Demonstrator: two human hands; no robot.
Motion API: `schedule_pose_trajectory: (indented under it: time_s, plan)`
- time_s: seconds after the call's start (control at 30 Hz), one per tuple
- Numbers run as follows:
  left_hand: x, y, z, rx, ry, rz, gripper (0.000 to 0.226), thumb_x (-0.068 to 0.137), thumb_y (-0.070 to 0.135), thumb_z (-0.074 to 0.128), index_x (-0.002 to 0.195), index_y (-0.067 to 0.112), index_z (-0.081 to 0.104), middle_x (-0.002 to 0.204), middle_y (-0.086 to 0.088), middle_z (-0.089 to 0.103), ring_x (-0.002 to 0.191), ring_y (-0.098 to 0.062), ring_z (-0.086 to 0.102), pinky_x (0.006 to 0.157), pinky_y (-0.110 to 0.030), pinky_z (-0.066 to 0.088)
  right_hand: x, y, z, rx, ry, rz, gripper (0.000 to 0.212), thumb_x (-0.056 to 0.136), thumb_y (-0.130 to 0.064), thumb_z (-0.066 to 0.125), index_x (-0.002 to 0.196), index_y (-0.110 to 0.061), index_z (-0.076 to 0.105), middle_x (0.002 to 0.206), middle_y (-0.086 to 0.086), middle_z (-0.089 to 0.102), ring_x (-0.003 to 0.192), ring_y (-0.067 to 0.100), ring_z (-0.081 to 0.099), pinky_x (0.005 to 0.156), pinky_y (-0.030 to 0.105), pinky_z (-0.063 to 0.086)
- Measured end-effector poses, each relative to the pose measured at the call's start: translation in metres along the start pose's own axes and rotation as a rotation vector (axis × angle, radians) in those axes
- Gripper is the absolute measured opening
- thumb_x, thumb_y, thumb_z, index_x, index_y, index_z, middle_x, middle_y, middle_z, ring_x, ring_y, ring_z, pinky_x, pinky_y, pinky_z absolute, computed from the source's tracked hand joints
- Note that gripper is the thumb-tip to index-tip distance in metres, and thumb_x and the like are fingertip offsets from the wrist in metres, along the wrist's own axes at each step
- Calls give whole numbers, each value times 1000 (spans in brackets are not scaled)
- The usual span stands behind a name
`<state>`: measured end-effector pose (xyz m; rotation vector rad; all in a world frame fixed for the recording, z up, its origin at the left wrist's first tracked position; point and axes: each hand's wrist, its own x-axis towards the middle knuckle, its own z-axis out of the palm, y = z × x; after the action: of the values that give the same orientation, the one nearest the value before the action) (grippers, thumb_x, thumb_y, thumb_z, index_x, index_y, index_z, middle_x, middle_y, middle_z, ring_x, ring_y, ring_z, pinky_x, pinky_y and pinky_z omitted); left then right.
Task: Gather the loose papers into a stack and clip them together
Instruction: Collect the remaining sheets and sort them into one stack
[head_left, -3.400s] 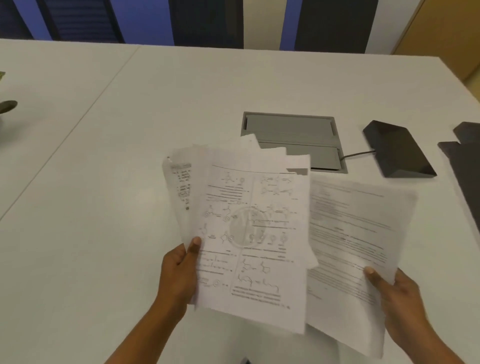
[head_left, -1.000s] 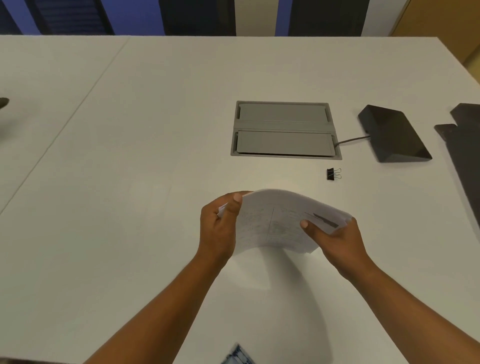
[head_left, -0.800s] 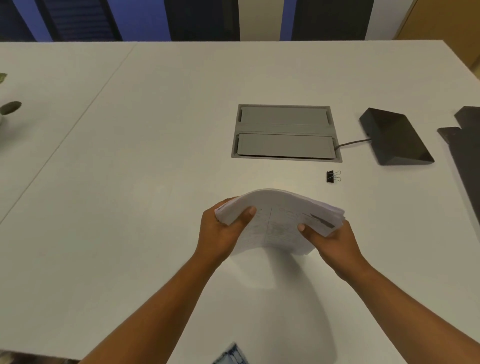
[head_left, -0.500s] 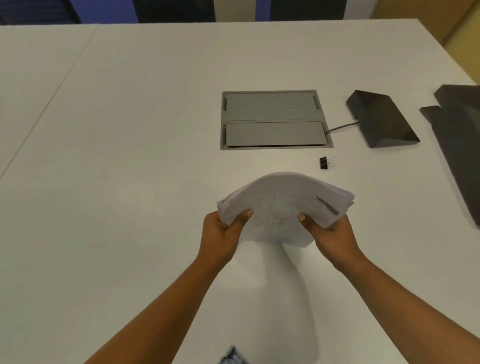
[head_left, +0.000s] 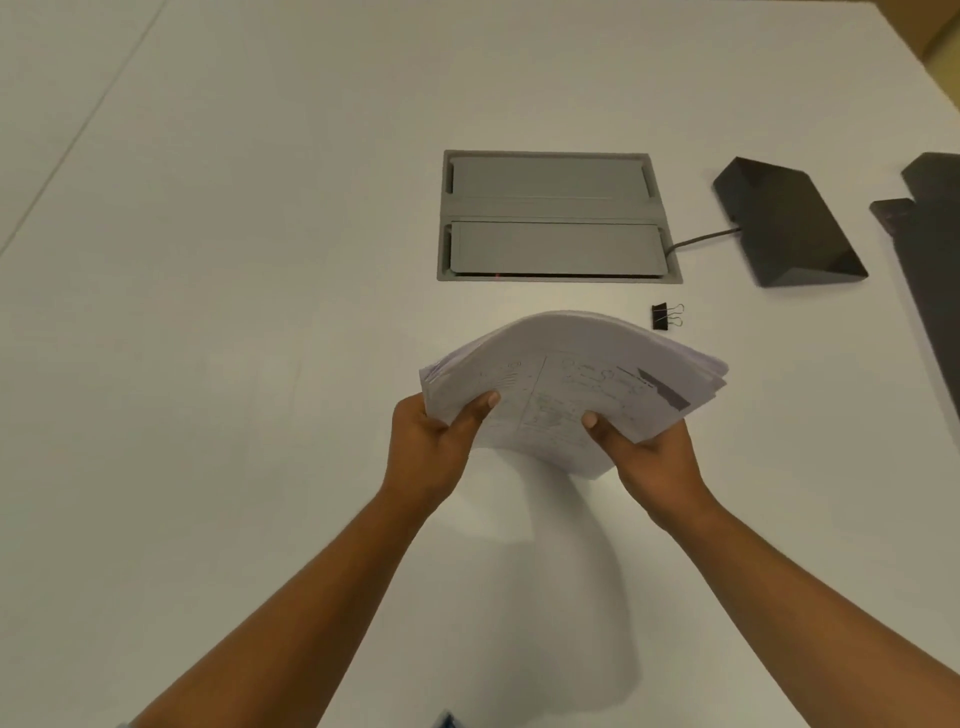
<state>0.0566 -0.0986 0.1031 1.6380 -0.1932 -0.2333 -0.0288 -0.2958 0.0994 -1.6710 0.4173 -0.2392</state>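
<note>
1. The left hand (head_left: 434, 447) grips the near left corner of the stack of papers (head_left: 571, 374). Its thumb is pressed flat on the top sheet. The other fingers are tucked under the stack, where the paper hides them.
2. The right hand (head_left: 649, 457) pinches the near right side in the same way, with the thumb on top. How its fingers lie underneath cannot be seen.
3. Both hands hold the stack in the air above the white tabletop (head_left: 234, 364), and it casts a soft shadow on the surface below.
4. The stack bows upward in the middle like a shallow arch. Its edges are roughly squared, though the sheets step out a little at the right corner and along the left edge.
5. The top sheet carries faint printed diagrams and lines of text, with a dark grey strip near its right corner.
6. A black binder clip (head_left: 666, 316) with wire handles lies on the tabletop just beyond the stack's far right corner. It is apart from the paper and neither hand touches it.
7. Farther back, a grey cable hatch (head_left: 556, 215) sits flush in the tabletop with both flaps closed.
8. A cable (head_left: 701, 240) runs from the hatch's right side to a black wedge-shaped device (head_left: 784, 228).
</note>
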Motion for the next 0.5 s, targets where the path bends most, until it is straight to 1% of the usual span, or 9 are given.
schedule_pose_trajectory:
  time_s: [0.03, 0.1, 0.17, 0.23, 0.3, 0.33, 0.4, 0.47, 0.5]
  plan:
    - [0, 2, 1, -6, 9, 16, 46, 85, 12, 75, 90, 57, 68, 88, 33, 72, 91, 7, 69, 78, -23, 61, 2, 0, -2, 18, -2, -10, 44, 84, -12, 70, 110, -46, 60, 107, -16, 70, 106, 6, 64, 84, 28, 57]
    - [0, 0, 3, -31, 27, 42, 45, 83, 9, 76, 94, 52, 67, 89, 32, 72, 93, 6, 68, 75, -19, 59, 4, 1, -6, 37, -7, -18, 42, 84, -10, 70, 114, -36, 59, 104, -16, 70, 103, 3, 64, 80, 22, 56]
    - [-3, -8, 6, -30, 33, 24, 42, 81, 11, 79, 102, 45, 64, 92, 23, 73, 96, -4, 69, 73, -21, 60, 7, 6, -8, 18, -29, -6, 43, 83, -10, 71, 115, -35, 58, 105, -14, 69, 101, 1, 64, 78, 20, 56]
    - [-5, -20, 10, -23, 26, -35, 36, 81, 16, 79, 98, 46, 69, 92, 11, 75, 94, -14, 71, 72, -32, 63, 9, 15, -8, 8, -57, 30, 46, 83, -12, 72, 118, -36, 56, 112, -9, 66, 103, 2, 63, 82, 25, 57]
    - [-6, -27, 14, -23, 31, -84, 35, 83, 19, 78, 97, 51, 70, 95, 7, 75, 89, -16, 72, 74, -47, 63, 11, 23, -9, 5, -83, 53, 47, 83, -14, 73, 122, -33, 55, 116, -5, 65, 107, 7, 62, 86, 33, 58]
    - [-5, -29, 15, -30, 32, -97, 36, 83, 21, 77, 99, 52, 70, 97, 7, 75, 90, -16, 72, 75, -49, 63, 13, 26, -10, 5, -88, 61, 48, 83, -15, 73, 123, -34, 55, 117, -4, 65, 109, 9, 62, 87, 37, 58]
    - [-3, -31, 17, -32, 30, -118, 36, 84, 21, 76, 102, 51, 69, 99, 8, 75, 91, -15, 72, 77, -48, 63, 15, 31, -9, -6, -85, 77, 48, 83, -18, 73, 117, -47, 57, 116, -7, 66, 109, 9, 62, 87, 39, 58]
    - [0, -35, 18, -30, 27, -140, 32, 85, 18, 76, 98, 47, 71, 96, 12, 76, 89, -12, 72, 76, -44, 63, 17, 30, -7, -31, -89, 92, 50, 84, -20, 71, 105, -63, 56, 112, -13, 67, 105, 3, 62, 87, 36, 58]
    - [1, -34, 18, -27, 26, -155, 30, 85, 16, 76, 96, 44, 71, 93, 16, 76, 87, -9, 72, 75, -41, 63, 18, 30, -7, -42, -93, 99, 51, 85, -20, 70, 102, -66, 55, 111, -16, 67, 104, 0, 62, 87, 34, 57]
